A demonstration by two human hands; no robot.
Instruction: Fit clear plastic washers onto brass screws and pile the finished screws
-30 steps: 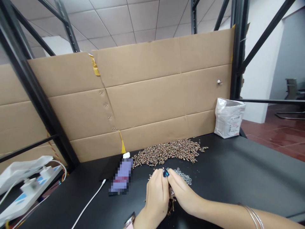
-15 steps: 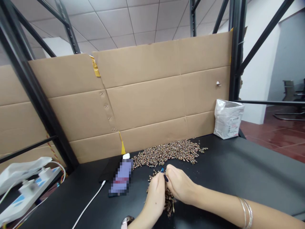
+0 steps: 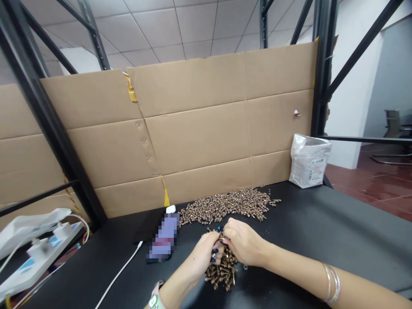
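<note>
My left hand [image 3: 206,252] and my right hand [image 3: 242,244] meet over a small heap of copper-coloured screws [image 3: 222,270] on the black table [image 3: 322,240]. Both hands have their fingers curled and pinched together at a small screw [image 3: 221,237] held between them. A long pile of the same screws [image 3: 230,205] lies just beyond my hands, along the foot of the cardboard wall. The washers seen earlier near my right hand are hidden behind it.
A phone [image 3: 162,238] on a white cable [image 3: 117,274] lies left of my hands. A white plastic bag [image 3: 309,161] stands at the back right. A cardboard wall [image 3: 206,128] closes the back. A white power strip [image 3: 38,253] sits at the far left, beside black rack posts [image 3: 48,124].
Both hands have drawn back from the table surface and lifted slightly, uncovering the small heap of screws beneath them. My left wrist has turned so the fingertips show.
</note>
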